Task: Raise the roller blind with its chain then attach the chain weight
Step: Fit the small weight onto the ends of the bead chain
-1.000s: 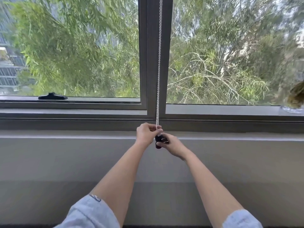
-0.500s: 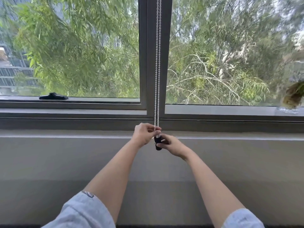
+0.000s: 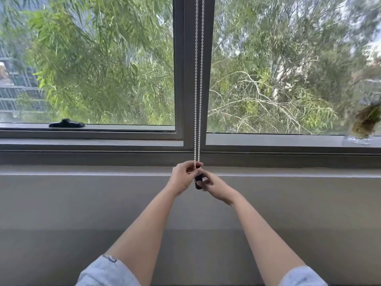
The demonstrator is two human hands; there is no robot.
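A white bead chain (image 3: 197, 89) hangs as two strands down the grey window mullion (image 3: 188, 69). My left hand (image 3: 182, 178) pinches the chain's bottom loop just below the sill line. My right hand (image 3: 214, 187) grips a small black chain weight (image 3: 199, 181) held upright right under that loop, touching the left fingers. Whether the chain sits inside the weight is hidden by my fingers. The roller blind itself is out of the frame above.
A black window handle (image 3: 67, 123) lies on the left sash frame. A glass vase with a plant (image 3: 363, 129) stands on the sill at far right. Below the sill runs a plain grey wall (image 3: 103, 203).
The two chain strands have spread slightly apart and now read as a clear pair. Both hands stay at the chain's bottom end, with the weight turned more upright under the loop.
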